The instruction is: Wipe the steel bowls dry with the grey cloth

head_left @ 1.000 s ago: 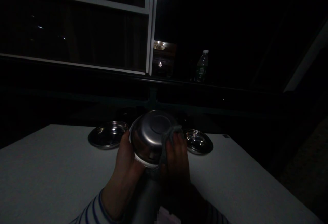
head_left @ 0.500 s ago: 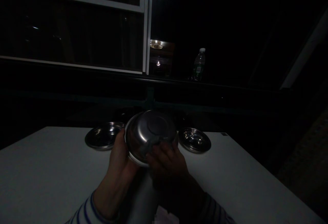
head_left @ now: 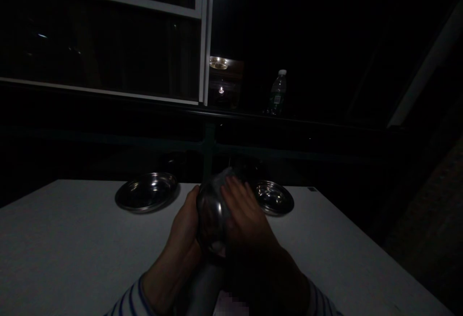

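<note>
A shiny steel bowl [head_left: 210, 214] is held up over the near part of the table, tipped on its side with its outer surface towards me. My left hand [head_left: 186, 224] grips its left side by the rim. Across the right side lies my right hand [head_left: 246, 210], its fingers stretched over a thin grey cloth [head_left: 221, 181] pressed against the metal. Most of the cloth is hidden under the palm, and the bowl's inside cannot be seen.
On the white table [head_left: 90, 248] a wide steel dish [head_left: 144, 193] lies at the far left edge, and a smaller steel dish [head_left: 275, 198] at the far right. Behind, a plastic bottle [head_left: 278, 93] stands on a dark ledge below a window frame [head_left: 204, 41].
The bowl has turned from showing its base to standing more on its side. My right hand and the cloth have slid up and to the right over it.
</note>
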Demonstrator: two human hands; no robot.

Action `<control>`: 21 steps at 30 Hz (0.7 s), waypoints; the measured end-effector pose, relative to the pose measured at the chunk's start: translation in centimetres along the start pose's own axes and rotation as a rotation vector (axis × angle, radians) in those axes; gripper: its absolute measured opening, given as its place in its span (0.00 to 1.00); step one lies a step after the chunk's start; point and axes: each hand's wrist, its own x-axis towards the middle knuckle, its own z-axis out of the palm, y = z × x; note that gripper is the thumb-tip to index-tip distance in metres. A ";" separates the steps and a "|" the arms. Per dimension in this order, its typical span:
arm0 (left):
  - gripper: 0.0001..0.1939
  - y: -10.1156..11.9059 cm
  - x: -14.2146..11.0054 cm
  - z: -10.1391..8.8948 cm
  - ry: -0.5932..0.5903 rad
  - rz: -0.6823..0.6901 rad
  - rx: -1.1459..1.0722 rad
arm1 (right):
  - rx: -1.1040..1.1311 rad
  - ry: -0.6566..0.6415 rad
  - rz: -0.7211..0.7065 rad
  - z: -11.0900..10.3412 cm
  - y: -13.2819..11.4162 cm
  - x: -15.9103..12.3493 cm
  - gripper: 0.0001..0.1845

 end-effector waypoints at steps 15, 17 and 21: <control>0.09 1.5 0.9 -0.7 0.039 0.130 -0.007 | -0.006 0.005 0.031 1.2 0.3 -0.6 0.27; 0.10 1.5 1.1 -0.8 0.032 0.125 -0.008 | -0.027 0.075 -0.029 1.9 -1.1 -0.5 0.24; 0.08 1.6 0.6 -0.7 0.073 0.131 0.014 | 0.018 0.041 -0.049 2.1 -0.4 -1.0 0.26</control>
